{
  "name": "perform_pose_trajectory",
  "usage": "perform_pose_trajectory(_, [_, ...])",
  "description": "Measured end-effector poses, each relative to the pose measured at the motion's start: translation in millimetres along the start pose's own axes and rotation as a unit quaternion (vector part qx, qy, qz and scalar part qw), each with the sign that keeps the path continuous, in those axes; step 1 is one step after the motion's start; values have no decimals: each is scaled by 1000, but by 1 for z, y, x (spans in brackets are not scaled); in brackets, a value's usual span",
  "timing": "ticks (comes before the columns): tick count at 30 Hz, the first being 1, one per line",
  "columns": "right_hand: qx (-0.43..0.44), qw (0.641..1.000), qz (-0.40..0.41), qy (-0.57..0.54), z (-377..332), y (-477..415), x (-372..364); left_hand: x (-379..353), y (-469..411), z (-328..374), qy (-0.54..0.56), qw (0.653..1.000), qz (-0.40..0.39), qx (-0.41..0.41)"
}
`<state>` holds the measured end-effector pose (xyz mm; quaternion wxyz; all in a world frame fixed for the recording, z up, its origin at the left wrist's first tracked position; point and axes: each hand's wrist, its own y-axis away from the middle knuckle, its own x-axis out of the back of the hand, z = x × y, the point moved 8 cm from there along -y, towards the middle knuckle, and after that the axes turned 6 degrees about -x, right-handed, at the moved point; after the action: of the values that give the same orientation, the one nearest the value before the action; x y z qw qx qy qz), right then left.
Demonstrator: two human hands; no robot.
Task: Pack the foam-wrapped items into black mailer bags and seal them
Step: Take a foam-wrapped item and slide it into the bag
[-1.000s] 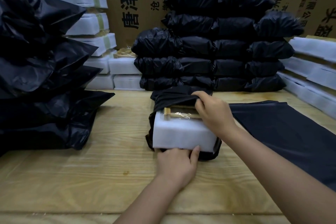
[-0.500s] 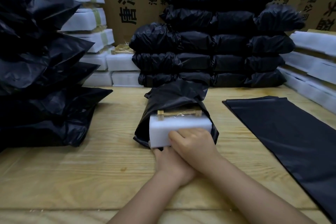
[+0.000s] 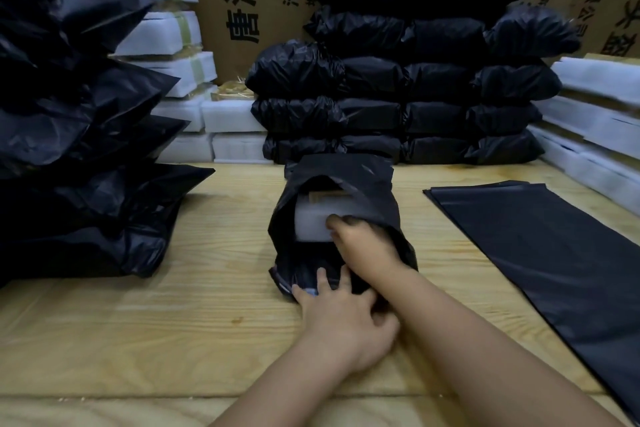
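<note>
Foam-wrapped item (image 3: pixel 311 222): light, squashy | mailer bag (image 3: pixel 369 189): slick | your left hand (image 3: pixel 346 321) flat on lip | right hand (image 3: pixel 367 250) pushes foam, curl unclear

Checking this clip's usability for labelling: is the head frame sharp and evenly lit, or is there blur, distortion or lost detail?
Head view: motion blur softens the right hand and the foam-wrapped item in the mailer bag; head view: wide-angle distortion tilts the foam stacks at the right edge; head view: dim, soft light leaves the piled black bags at left murky.
</note>
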<state>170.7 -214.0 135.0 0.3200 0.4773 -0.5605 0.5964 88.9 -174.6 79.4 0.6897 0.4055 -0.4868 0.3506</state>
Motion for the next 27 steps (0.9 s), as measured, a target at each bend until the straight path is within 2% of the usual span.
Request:
perform_pose_trajectory(2, [-26,999,-18,10,14,3,-5,17,-4,-7,28,999,-26,11])
perform_pose_trajectory(3, [-41,998,-39,26,23,6,-9,31,-7,-10,42,999,-8,19])
perform_pose_trajectory(4, [-55,997,-44,45,32,9,-11,47,-10,-15,63,997,43,27])
perform_pose_trajectory(7, [-78,993,55,70,52,22,4,83,-22,-29,103,967,228,42])
perform_pose_trajectory(10, [-130,991,-30,-5,72,38,-12,68,-38,-36,51,964,256,47])
perform_pose_trajectory(12, [-156,987,-39,-14,82,43,-16,48,-49,-43,36,968,244,52])
perform_pose_trajectory(14, [-193,976,-50,-88,93,47,-19,34,-58,-52,84,973,206,67])
perform_pose_trajectory(16, [-242,945,-133,-175,100,52,-34,29,-62,-58,116,976,169,78])
perform_pose_trajectory(18, [-275,918,-239,-156,104,57,-50,23,-60,-61,148,975,139,93])
perform_pose_trajectory(21, [-288,908,-289,-91,107,60,-54,17,-57,-63,159,977,106,98])
perform_pose_trajectory(24, [-266,915,-290,-86,99,65,-40,18,-52,-60,128,984,96,73])
perform_pose_trajectory(27, [-165,943,-288,-29,77,75,-12,13,-37,-47,44,999,6,7])
